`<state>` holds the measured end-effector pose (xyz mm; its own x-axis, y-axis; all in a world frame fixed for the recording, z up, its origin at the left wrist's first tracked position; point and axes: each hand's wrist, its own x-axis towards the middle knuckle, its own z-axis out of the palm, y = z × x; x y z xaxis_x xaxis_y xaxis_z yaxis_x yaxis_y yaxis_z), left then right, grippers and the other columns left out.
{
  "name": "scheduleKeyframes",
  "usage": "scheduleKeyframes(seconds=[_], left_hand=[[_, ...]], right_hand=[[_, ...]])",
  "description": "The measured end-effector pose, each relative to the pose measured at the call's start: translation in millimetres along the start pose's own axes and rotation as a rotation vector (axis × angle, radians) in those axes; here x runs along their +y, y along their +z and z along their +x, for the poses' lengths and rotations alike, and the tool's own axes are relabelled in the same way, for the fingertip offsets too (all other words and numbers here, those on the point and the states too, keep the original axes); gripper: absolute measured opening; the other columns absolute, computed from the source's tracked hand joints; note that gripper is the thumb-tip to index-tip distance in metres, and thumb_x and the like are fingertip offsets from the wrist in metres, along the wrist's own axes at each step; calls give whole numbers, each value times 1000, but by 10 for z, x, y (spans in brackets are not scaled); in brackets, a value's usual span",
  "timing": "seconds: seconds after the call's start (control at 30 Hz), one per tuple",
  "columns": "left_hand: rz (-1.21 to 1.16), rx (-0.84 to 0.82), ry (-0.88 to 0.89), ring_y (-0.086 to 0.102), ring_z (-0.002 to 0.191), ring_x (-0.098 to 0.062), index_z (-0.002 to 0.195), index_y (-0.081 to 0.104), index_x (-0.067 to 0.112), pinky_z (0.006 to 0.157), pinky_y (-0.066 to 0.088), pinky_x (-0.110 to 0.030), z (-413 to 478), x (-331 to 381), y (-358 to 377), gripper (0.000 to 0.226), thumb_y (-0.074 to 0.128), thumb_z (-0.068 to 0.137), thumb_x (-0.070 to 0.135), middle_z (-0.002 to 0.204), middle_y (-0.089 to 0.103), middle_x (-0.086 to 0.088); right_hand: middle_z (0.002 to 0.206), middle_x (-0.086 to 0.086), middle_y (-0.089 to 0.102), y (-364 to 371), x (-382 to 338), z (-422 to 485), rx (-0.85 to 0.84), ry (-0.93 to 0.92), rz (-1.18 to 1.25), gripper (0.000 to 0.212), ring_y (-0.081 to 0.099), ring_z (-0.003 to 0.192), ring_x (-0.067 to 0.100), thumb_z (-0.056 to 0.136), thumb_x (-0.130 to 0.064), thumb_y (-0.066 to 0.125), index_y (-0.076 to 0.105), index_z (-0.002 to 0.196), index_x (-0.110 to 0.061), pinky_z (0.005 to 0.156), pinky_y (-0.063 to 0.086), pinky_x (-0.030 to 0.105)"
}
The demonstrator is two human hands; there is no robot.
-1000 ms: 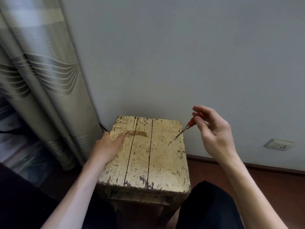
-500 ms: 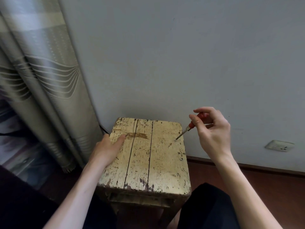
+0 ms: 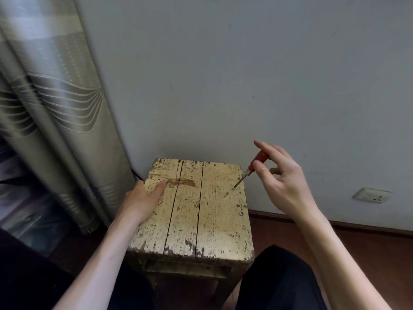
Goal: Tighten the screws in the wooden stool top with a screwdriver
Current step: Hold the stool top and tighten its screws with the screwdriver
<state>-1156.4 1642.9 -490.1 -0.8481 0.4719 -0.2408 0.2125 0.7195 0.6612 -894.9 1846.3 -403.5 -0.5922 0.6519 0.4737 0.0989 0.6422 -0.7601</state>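
You were tightening the stool top's (image 3: 210, 220) far-right-corner screw (image 3: 233, 188), right hand (image 3: 283, 184) pinching the screwdriver (image 3: 257, 161), left hand (image 3: 139, 202) flat. Next probably needed a clockwise twist.

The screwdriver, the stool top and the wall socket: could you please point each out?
screwdriver (image 3: 260, 157), head view, on its red handle.
stool top (image 3: 220, 217), head view, on the bare right plank.
wall socket (image 3: 371, 195), head view, on the middle of its faceplate.
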Motion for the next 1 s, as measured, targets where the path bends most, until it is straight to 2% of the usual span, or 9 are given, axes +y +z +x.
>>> scheduleKeyframes(seconds=[0.07,0.17,0.27,0.4,0.5,0.63,0.7,0.83,1.0], left_hand=[[4,-2,0,49,138,-36,154,37,16,107,46,-57,-4,1,3,100,38,85,88,152,51,-12],[14,1,0,51,136,-36,154,37,16,106,47,-56,0,4,3,100,37,85,89,151,51,-13],[17,8,2,51,136,-36,154,38,16,105,47,-55,12,-6,4,100,37,85,88,151,51,-14],[24,14,1,52,133,-37,153,39,15,104,48,-55,22,-10,11,99,38,85,88,150,52,-14],[30,12,0,51,135,-37,153,39,15,105,47,-55,36,-12,11,100,37,85,89,150,51,-14],[35,16,3,50,136,-37,153,38,16,105,47,-54,35,-23,11,101,36,84,90,151,51,-14],[37,23,4,48,138,-37,155,36,17,106,46,-52,28,-26,17,103,36,84,90,153,48,-15],[35,16,8,48,138,-37,153,39,16,107,45,-53,31,-27,12,103,35,83,91,152,50,-14],[4,-1,11,49,137,-36,153,39,16,106,46,-54,21,-25,5,101,36,84,90,151,51,-14]], right_hand=[[125,-4,70,-20,-8,19,-82,1,34,42,71,104,1,104,-8,61,63,143,-26,85,51,8],[110,1,76,-13,-19,45,-115,30,111,42,72,110,2,104,-2,60,65,138,-25,86,53,12],[100,-2,79,-11,-10,76,-68,21,89,37,72,112,2,102,-3,65,69,130,-26,80,57,19],[93,-1,76,41,-29,100,25,4,38,27,74,91,0,97,-10,74,71,115,-29,57,45,8],[91,2,74,131,-50,112,76,7,28,24,74,85,9,94,-18,79,71,113,-30,66,47,8],[92,4,74,213,-54,141,138,12,30,20,76,85,15,91,-26,83,73,108,-26,78,59,28],[92,3,74,233,-58,149,162,21,28,23,77,84,16,90,-29,84,74,110,-27,80,62,34],[98,0,71,206,-61,131,169,10,-25,30,76,87,14,93,-32,80,72,122,-33,82,62,33],[110,-7,68,22,-49,115,-10,-9,-159,38,70,98,5,104,-27,65,63,142,-26,80,53,19]])
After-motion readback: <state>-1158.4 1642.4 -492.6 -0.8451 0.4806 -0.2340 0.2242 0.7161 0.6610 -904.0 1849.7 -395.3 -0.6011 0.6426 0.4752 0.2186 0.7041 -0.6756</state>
